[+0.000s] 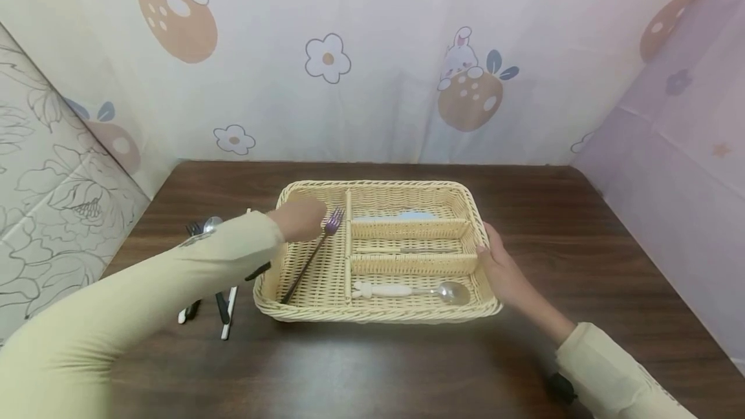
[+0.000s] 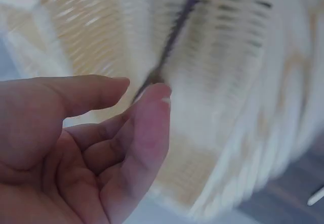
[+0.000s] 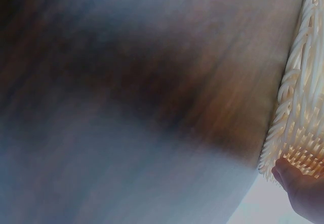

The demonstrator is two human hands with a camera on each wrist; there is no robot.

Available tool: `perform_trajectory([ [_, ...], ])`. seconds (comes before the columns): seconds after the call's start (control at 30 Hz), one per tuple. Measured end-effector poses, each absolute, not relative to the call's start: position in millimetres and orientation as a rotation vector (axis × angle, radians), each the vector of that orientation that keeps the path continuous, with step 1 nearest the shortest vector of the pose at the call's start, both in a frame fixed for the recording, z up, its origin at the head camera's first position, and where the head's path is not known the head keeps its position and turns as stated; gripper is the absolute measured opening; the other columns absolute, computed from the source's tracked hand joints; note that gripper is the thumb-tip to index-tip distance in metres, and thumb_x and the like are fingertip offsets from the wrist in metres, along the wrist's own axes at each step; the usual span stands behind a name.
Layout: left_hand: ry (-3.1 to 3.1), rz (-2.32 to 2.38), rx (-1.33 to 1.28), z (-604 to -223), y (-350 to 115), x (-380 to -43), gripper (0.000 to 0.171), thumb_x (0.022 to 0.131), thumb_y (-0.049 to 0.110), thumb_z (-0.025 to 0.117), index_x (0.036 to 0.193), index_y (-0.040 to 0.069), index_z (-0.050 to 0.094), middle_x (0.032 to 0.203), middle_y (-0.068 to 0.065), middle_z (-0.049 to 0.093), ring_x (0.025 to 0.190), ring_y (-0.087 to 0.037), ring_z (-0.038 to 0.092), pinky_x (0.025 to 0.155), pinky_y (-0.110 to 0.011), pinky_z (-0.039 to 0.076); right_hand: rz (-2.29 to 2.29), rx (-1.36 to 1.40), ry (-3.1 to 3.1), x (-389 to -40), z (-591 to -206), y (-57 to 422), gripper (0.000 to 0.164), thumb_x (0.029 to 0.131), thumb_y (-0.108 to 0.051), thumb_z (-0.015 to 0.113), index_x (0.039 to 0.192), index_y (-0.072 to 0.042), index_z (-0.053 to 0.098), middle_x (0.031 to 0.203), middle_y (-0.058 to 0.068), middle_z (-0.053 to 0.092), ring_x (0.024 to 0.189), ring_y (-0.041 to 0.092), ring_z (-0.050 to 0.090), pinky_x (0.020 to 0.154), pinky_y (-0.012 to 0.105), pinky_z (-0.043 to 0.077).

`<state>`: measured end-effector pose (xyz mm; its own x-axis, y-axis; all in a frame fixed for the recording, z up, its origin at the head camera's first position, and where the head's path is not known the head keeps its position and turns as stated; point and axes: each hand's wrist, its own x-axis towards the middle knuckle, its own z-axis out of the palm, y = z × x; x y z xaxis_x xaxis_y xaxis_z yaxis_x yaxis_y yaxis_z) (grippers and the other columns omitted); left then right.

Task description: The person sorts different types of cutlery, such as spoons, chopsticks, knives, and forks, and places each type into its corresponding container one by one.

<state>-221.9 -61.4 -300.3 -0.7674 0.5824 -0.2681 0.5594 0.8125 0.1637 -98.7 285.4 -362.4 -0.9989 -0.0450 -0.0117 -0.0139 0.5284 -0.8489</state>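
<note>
A light wicker basket (image 1: 419, 317) with several compartments sits on the table. In its left compartment a dark purple fork (image 1: 316, 255) lies diagonally, tines toward the back. My left hand (image 1: 302, 217) hovers over that compartment beside the tines. In the left wrist view, its thumb and index finger stand apart, with the fork's handle (image 2: 174, 37) passing behind the fingertips. My right hand (image 1: 502, 267) grips the basket's right rim, thumb on the inner side. The front compartment holds a spoon (image 1: 453, 293) with a white handle. Thin sticks (image 1: 407, 251) lie in the middle one.
A pale blue piece (image 1: 416, 216) shows in the back compartment, partly hidden by the divider. Left of the basket, partly under my left sleeve, lie more utensils: a dark fork (image 1: 194, 229), a spoon (image 1: 213, 223) and white-and-black handles (image 1: 230, 308). A patterned curtain (image 1: 384, 108) hangs behind the table.
</note>
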Motion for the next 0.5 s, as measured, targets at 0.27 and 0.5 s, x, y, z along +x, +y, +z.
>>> perform_trajectory([
  [0.27,2.803,0.337,0.681,-261.6,-123.7,-209.9,0.038,0.088,0.01,0.057,0.055,0.013,0.039,0.052,0.003,0.036,0.044,-0.009,0.031,0.044,-0.024,0.033,-1.527,-0.031,2.684,-100.8,-356.2,286.1,0.053,0.105,-0.016,0.022,0.152,-0.01,-0.001,0.135,0.04,0.031,0.085,0.036,0.064,0.078,0.049,0.052],
  [0.5,2.826,0.388,0.513,-280.3,-185.8,-207.4,0.046,0.091,0.014,0.056,0.048,0.016,0.039,0.041,0.006,0.037,0.036,-0.008,0.036,0.041,-0.025,0.034,-1.496,-0.058,2.711,-99.4,-355.5,285.2,0.052,0.104,-0.015,0.023,0.152,-0.008,0.002,0.135,0.037,0.033,0.098,0.042,0.058,0.085,0.056,0.047],
])
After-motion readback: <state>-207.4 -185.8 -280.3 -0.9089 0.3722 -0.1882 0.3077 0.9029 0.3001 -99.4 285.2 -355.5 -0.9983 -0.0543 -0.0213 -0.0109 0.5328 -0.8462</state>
